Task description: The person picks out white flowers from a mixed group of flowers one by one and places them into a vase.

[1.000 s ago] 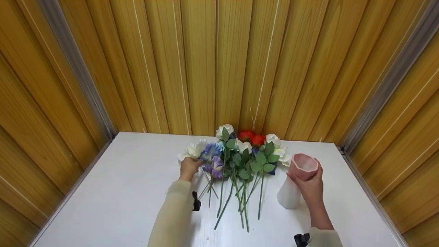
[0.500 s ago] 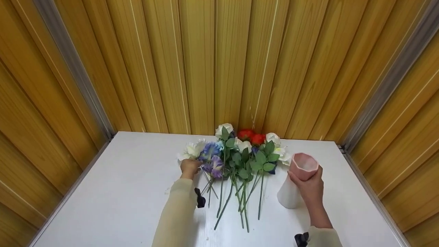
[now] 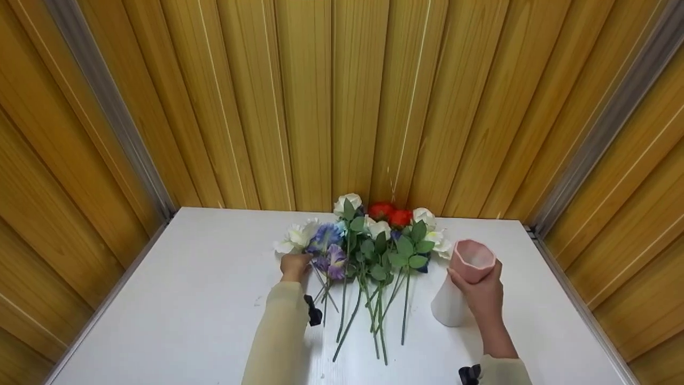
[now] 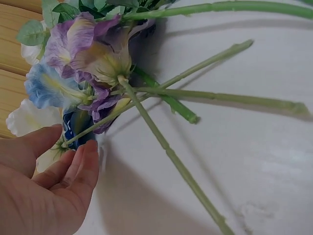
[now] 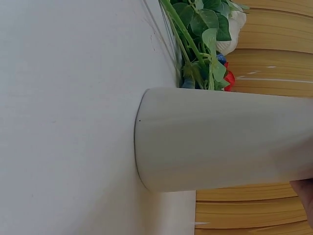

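In the head view my left hand (image 3: 294, 266) is at the left end of a loose pile of artificial flowers, just below a white flower (image 3: 295, 238). The left wrist view shows its thumb and fingers apart on either side of that flower's thin green stem (image 4: 105, 119). A purple flower (image 4: 85, 46) and a blue flower (image 4: 51, 88) lie beside this hand. On the right, my right hand (image 3: 485, 291) grips a vase near its top. The vase (image 3: 473, 262) has a pink upper part and a white lower part; it stands upright on the table.
White roses (image 3: 379, 227), red flowers (image 3: 390, 213) and green leaves (image 3: 406, 251) fill the middle of the pile, stems toward me. The white table (image 3: 176, 299) meets wood-patterned panels (image 3: 304, 107) at the back and sides.
My left hand has shifted slightly toward me, from the white flower's head down to its stem. The right hand and the vase stay in place.
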